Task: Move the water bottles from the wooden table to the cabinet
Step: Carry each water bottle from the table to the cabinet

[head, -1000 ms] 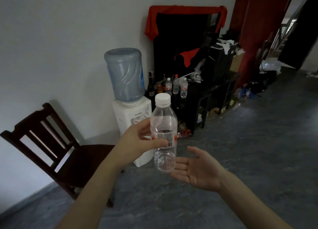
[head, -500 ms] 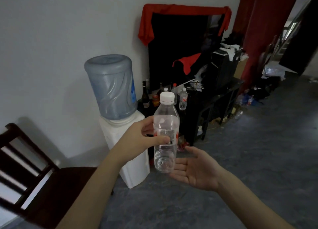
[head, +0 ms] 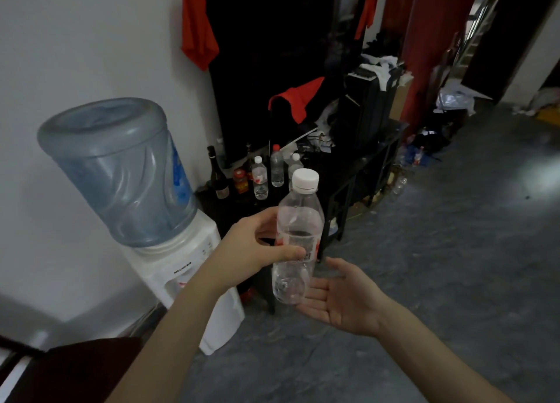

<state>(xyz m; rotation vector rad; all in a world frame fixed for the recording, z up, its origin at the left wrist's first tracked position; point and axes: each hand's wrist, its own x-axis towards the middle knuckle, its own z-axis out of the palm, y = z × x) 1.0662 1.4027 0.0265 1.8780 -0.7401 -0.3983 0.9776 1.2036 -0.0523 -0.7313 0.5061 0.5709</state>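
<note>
- The left hand [head: 256, 251] is grasping a clear plastic water bottle with a white screw cap [head: 297, 239] around its middle, thumb lying across the red-and-white label and the fingers wrapping behind.
- The bottle is being held upright in the air, tilting slightly, in front of the dark cabinet.
- The right hand [head: 342, 299] is lying released, palm up and fingers spread, just beside and under the bottle's base; I cannot tell whether the fingertips are touching it.
- To the left, a white water dispenser [head: 194, 281] is standing against the wall, carrying a large blue translucent jug [head: 118, 172] upside down.
- Beyond the hands, the low black cabinet [head: 357, 178] is bearing several small clear water bottles [head: 260, 178], a dark glass wine bottle [head: 218, 175] and a red-lidded jar [head: 241, 181] at its left end.
- A red cloth [head: 200, 29] is draping over the tall black object behind them.
- The grey floor [head: 454, 236] is stretching to the right.
</note>
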